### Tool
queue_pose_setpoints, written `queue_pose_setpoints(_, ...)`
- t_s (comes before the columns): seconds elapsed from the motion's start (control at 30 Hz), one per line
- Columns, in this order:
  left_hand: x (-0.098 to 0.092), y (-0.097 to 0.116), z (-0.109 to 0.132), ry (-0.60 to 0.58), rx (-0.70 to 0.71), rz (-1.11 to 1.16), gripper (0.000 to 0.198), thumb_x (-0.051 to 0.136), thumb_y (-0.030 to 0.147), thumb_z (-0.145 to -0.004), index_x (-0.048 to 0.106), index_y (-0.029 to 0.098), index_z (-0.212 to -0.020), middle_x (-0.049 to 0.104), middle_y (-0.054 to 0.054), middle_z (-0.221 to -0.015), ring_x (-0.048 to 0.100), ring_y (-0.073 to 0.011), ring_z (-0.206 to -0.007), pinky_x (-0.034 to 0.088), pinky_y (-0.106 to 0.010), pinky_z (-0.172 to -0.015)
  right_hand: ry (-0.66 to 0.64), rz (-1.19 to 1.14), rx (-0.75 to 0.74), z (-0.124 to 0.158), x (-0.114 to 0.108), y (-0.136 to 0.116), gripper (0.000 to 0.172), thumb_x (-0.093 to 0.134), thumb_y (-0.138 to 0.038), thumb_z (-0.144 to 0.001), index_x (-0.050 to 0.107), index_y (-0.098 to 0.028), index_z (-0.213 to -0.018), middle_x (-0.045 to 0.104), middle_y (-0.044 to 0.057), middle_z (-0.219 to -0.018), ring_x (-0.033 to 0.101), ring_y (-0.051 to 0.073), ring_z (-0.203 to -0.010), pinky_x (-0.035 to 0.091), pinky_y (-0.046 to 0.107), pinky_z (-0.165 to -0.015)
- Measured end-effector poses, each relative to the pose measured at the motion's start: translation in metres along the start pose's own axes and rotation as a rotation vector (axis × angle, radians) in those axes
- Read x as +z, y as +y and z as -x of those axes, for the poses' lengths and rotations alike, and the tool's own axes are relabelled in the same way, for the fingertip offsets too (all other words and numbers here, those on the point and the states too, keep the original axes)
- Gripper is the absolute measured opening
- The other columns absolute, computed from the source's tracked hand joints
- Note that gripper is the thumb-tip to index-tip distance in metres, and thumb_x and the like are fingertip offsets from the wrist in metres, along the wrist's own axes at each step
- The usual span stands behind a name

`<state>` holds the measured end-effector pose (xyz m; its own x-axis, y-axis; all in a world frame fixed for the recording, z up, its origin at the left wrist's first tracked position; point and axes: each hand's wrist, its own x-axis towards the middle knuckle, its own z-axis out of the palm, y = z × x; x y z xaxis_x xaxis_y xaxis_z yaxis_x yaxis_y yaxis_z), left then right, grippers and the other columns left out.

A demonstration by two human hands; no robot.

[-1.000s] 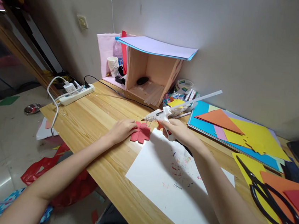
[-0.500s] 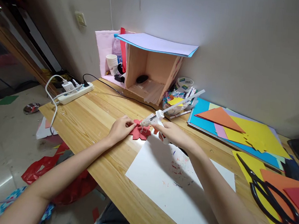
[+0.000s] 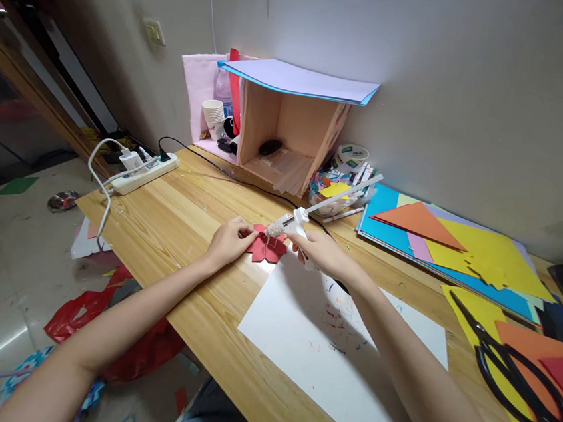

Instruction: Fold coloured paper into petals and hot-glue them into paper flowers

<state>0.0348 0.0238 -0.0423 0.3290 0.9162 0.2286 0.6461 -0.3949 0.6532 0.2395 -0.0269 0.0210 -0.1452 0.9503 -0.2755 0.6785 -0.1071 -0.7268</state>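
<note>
A red paper flower [image 3: 266, 252] lies on the wooden table, close to the upper left corner of a white sheet [image 3: 288, 339]. My left hand [image 3: 229, 240] pinches the flower's left edge between thumb and fingertips. In my right hand [image 3: 322, 251] is a white hot glue gun [image 3: 287, 223], fingers wrapped round its handle. Its nozzle points down and left at the middle of the flower; whether it touches is too small to tell. A pale strand hangs by the nozzle. From the gun's back end sticks a long glue stick [image 3: 346, 194].
Black scissors [image 3: 511, 369] lie on coloured paper at the right. Behind them sits a stack of coloured sheets [image 3: 399, 240]. An open box [image 3: 295, 125], a tub of markers [image 3: 330, 199] and a power strip [image 3: 147, 175] line the back. Red scraps [image 3: 80, 311] litter the floor.
The whole view has shifted slightly. The glue gun and both hands stay almost where they were at the flower.
</note>
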Motion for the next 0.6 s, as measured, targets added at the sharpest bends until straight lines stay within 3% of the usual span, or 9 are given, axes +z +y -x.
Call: queue_pose_setpoints(0.6,-0.0026,0.0005,0.0027,-0.02,0.015,0.039,0.023,0.051,0.036,-0.078,0.067,0.019,-0.074,0.06,-0.002,-0.077,0.055,-0.0126,-0.07,0.042,-0.024,-0.063,-0.009,-0.019,0.043,0.0055,-0.0089,-0.0008,0.046,0.035,-0.057,-0.079,0.051,-0.018,-0.059,0.058,0.003,-0.056,0.052,0.015,-0.052,0.034,0.026,-0.049)
